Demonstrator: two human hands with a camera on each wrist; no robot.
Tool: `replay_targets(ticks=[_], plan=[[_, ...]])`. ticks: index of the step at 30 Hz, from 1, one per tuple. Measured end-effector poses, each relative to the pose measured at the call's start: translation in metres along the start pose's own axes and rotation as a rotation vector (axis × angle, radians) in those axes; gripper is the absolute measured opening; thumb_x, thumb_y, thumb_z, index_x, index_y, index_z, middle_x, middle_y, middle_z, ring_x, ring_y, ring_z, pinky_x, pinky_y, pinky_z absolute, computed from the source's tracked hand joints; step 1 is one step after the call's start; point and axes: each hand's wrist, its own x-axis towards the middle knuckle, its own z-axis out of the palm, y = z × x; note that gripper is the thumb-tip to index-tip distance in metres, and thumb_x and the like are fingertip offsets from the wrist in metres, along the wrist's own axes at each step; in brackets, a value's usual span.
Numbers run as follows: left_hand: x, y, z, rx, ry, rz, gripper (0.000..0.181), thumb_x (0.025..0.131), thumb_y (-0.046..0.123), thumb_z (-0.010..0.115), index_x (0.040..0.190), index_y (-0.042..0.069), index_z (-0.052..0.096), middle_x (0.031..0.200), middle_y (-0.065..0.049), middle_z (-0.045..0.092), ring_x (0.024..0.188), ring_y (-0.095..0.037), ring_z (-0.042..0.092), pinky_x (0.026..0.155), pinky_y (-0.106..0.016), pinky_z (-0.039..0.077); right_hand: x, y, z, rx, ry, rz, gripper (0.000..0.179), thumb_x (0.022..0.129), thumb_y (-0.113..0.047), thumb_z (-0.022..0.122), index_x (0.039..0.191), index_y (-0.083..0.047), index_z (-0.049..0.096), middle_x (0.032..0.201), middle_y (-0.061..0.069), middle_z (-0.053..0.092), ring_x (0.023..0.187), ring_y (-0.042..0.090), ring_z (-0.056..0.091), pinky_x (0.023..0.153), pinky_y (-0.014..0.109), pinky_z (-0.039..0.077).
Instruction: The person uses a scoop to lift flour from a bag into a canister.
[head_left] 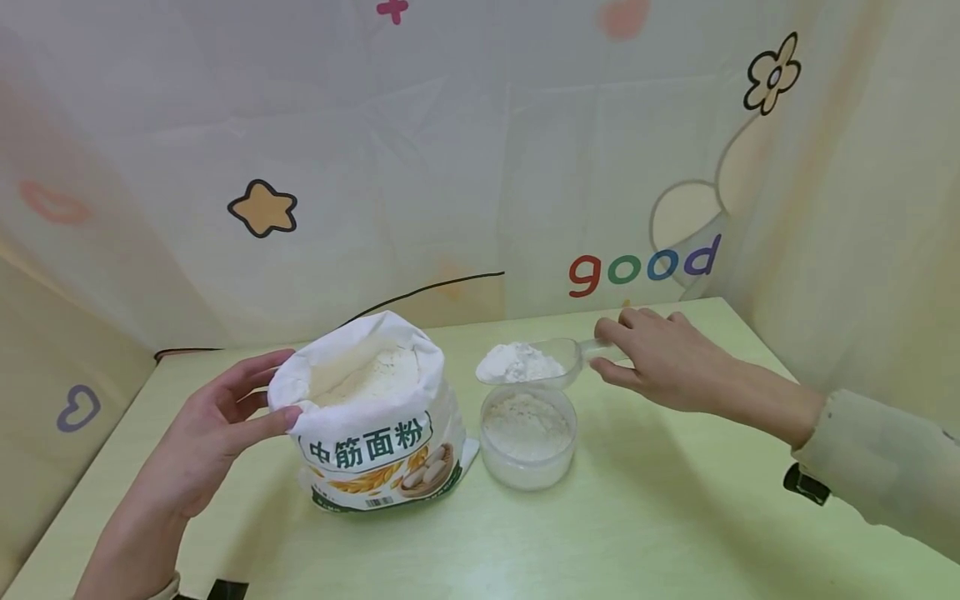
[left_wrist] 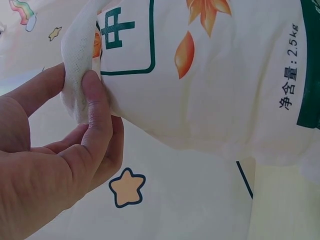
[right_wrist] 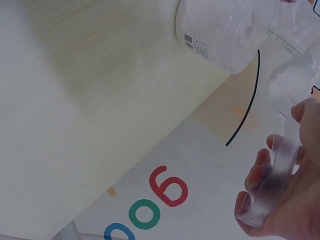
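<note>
A white flour bag stands with its mouth wide and its top edge folded outward, flour showing inside. My left hand pinches the folded rim at the bag's left side; in the left wrist view the thumb and fingers lie on either side of that rim. My right hand grips the handle of a clear plastic scoop, which carries a heap of white flour. The scoop is held over the back of a round clear tub with flour in it.
The pale table reaches a printed curtain at the back, and more curtain hangs at both sides. The tub stands close by the bag's right side.
</note>
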Motion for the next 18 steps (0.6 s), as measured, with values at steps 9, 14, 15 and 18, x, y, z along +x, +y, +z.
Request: replay_targets(ticks=[9,14,15,18], plan=[[-0.0003,0.0012,0.001,-0.002,0.001,-0.004,0.059,0.094,-0.003,0.072,0.148,0.008,0.051,0.136,-0.005,0.056,0.108,-0.017,0.066,0.089,-0.024,0.053,-0.0019,0.0027,0.0024,-0.014,-0.019,-0.007,0.024,0.1,-0.036,0.065,0.11,-0.014,0.063,0.088,0.0,0.055,0.079,0.018,0.053,0.064,0.04,0.039],[-0.0004,0.0011,0.0009,-0.001,-0.001,-0.007,0.059,0.094,-0.003,0.072,0.148,0.008,0.051,0.136,-0.005,0.055,0.108,-0.017,0.065,0.089,-0.024,0.053,-0.0036,0.0037,0.003,-0.026,-0.021,-0.013,0.024,0.099,-0.036,0.066,0.109,-0.014,0.063,0.085,-0.002,0.053,0.078,0.018,0.053,0.063,0.04,0.039],[-0.0004,0.0011,0.0008,-0.001,-0.001,-0.007,0.059,0.094,-0.003,0.072,0.148,0.008,0.051,0.137,-0.005,0.055,0.109,-0.017,0.065,0.089,-0.024,0.053,-0.0038,0.0038,0.003,-0.026,-0.021,-0.013,0.025,0.099,-0.036,0.066,0.109,-0.013,0.063,0.085,-0.002,0.053,0.078,0.018,0.053,0.063,0.04,0.039],[-0.0006,0.0011,0.0006,-0.003,0.001,-0.008,0.059,0.094,-0.003,0.071,0.148,0.008,0.051,0.137,-0.005,0.055,0.109,-0.017,0.065,0.089,-0.024,0.054,-0.0039,0.0037,0.0029,-0.028,-0.027,-0.011,0.025,0.099,-0.036,0.066,0.11,-0.013,0.063,0.086,-0.001,0.054,0.079,0.019,0.053,0.065,0.042,0.04]])
